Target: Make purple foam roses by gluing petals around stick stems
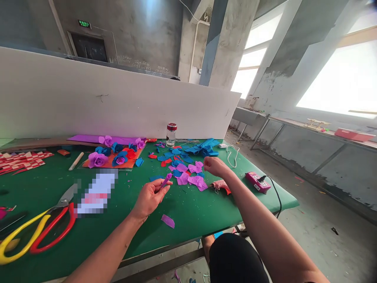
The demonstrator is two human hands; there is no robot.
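Observation:
My left hand [150,198] pinches a small rolled piece of purple crepe paper [167,180] upright between thumb and fingers. My right hand [216,166] is curled closed above the right end of the loose petals; whatever its fingertips hold, if anything, is hidden. Purple paper petals [183,179] lie scattered between the hands, mixed with blue and red ones. Under my right forearm rests a worn glue gun [220,184], partly covered by the arm. A single purple petal [167,221] lies apart, nearer the table's front edge.
Finished paper roses [98,159] sit on an orange sheet at the left back. Large scissors [55,220] lie at the left front. A red-lidded jar [171,135] stands before the white board [123,102]. A pink power strip [258,182] with its cord is near the right edge.

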